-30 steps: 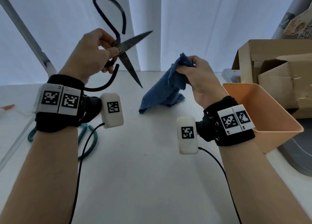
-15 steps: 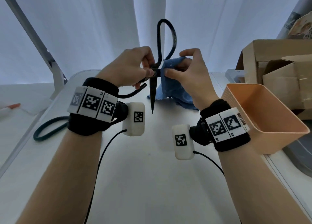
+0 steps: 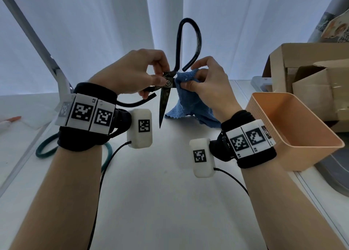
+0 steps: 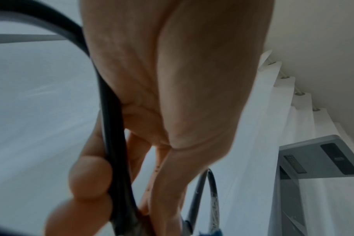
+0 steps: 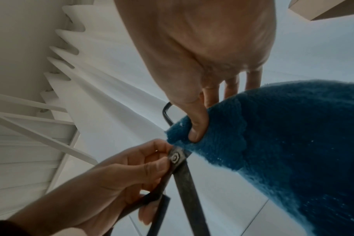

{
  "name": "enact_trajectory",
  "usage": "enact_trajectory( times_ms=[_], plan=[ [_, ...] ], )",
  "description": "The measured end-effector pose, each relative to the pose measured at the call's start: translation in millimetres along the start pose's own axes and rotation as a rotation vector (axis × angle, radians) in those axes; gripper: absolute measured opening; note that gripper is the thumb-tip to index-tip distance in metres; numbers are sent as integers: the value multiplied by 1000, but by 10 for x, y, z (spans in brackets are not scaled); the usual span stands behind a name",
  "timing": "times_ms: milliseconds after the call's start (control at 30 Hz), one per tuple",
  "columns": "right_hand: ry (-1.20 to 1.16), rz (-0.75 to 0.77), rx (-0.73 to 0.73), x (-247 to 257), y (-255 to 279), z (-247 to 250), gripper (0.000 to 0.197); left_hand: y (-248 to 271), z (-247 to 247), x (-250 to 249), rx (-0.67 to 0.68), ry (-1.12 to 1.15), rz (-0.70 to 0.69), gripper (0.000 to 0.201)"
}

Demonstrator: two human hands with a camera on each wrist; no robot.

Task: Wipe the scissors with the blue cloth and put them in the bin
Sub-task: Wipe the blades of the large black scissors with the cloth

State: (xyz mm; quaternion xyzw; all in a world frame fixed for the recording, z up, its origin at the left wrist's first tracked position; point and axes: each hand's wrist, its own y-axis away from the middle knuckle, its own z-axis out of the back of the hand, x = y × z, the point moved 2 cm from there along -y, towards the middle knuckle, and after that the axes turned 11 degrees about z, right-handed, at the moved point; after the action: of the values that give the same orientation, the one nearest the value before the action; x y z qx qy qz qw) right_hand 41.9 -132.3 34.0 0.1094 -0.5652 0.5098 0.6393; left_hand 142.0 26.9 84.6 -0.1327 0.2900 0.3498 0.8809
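Black iron scissors [image 3: 164, 98] with large loop handles hang blades-down above the white table [image 3: 160, 193], blades together. My left hand [image 3: 151, 78] pinches them at the pivot bolt, lower handle under its fingers. In the right wrist view the scissors [image 5: 185, 175] show their pivot nut beside the left hand [image 5: 144, 166]. My right hand [image 3: 200, 80] pinches the blue cloth [image 3: 190, 102] against the right side of the pivot; the cloth [image 5: 283, 143] drapes down toward the table. The left wrist view shows the black handle [image 4: 111, 143] running across my left fingers [image 4: 91, 177]. The peach bin [image 3: 294, 129] stands empty at right.
Green-handled scissors [image 3: 75, 149] lie on the table under my left wrist. Cardboard boxes [image 3: 309, 76] stand behind the bin. An orange-tipped pen [image 3: 13, 119] lies at far left. A white metal frame post [image 3: 56, 74] rises at the left; white curtains hang behind.
A second ago the scissors were held open, away from the cloth. Since then their blades have come together and swung downward, and my right hand has brought the cloth against the pivot.
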Motion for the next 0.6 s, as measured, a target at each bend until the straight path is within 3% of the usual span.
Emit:
enact_trajectory(
  times_ms=[267, 600],
  plan=[
    [-46, -45, -29, -60, -44, 76, 33, 22, 74, 89, 0, 64, 27, 14],
    [-201, -114, -186, -112, -68, 170, 24, 66, 179, 174, -32, 162, 45, 12]
  ],
)
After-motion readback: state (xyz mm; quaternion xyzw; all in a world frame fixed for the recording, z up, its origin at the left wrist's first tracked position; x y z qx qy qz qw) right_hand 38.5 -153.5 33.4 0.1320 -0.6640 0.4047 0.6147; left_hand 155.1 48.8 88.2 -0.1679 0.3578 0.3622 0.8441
